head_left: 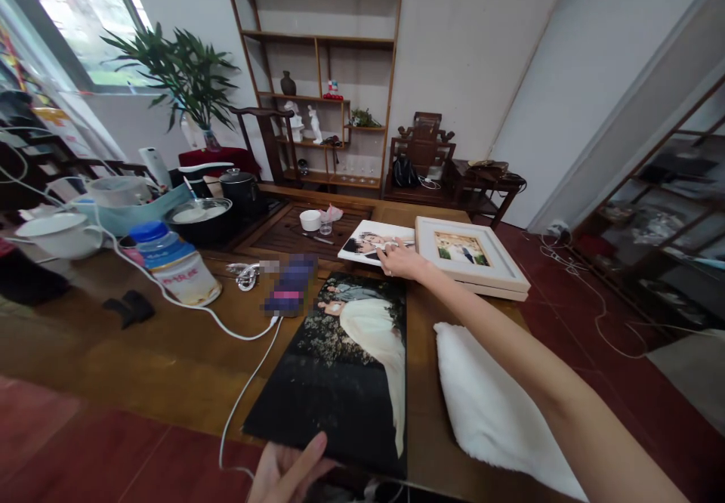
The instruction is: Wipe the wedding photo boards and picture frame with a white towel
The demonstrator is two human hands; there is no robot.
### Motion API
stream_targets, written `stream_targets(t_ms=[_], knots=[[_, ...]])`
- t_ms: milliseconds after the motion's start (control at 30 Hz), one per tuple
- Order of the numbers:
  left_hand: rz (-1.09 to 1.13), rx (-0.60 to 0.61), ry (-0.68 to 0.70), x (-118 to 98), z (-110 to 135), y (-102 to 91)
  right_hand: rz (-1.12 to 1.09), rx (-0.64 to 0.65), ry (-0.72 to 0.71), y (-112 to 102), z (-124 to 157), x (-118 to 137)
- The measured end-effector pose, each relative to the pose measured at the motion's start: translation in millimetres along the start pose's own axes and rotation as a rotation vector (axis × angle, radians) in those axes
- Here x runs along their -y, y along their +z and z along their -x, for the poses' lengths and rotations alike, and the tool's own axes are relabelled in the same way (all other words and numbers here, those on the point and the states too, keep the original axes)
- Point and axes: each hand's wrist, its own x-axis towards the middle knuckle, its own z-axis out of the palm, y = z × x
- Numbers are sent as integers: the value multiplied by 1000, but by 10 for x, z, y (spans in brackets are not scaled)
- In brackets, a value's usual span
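My left hand (288, 473) grips the near edge of a large dark wedding photo panel (334, 367), thumb on top and the other fingers underneath. The panel shows a couple, one in a long white dress, and lies over the wooden table's front edge. My right hand (403, 260), with a ring on one finger, reaches across to a smaller white-bordered photo panel (362, 237). Its bent fingers are at that panel's near right edge; their tips are partly hidden. Just right of this hand lie stacked pale picture frames (473, 257), the top one holding a couple's photo.
A white fluffy cushion (492, 405) lies under my right forearm. A phone (291, 285) with a white cable, a blue-lidded jar (175, 265), pots (201, 220) and a white bowl (310, 220) stand left and behind. The cable hangs over the front edge.
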Motion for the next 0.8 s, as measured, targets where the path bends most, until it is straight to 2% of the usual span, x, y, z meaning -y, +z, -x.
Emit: stream_targets(t_ms=[167,300,433,633,800], knots=[[-2,107,66,-168,-228,235,-18,-61,37,-217,21,-165],[27,178,102,-234,-498,466,-5,-113,122,-306,98,-138],[52,183,155,-218,-788,719,18,-156,190,-284,164,10],[35,132,139,-246,-1082,1128,40,-226,220,-203,273,224],[48,200,144,-306,-1312,1466,49,-281,248,-138,319,379]])
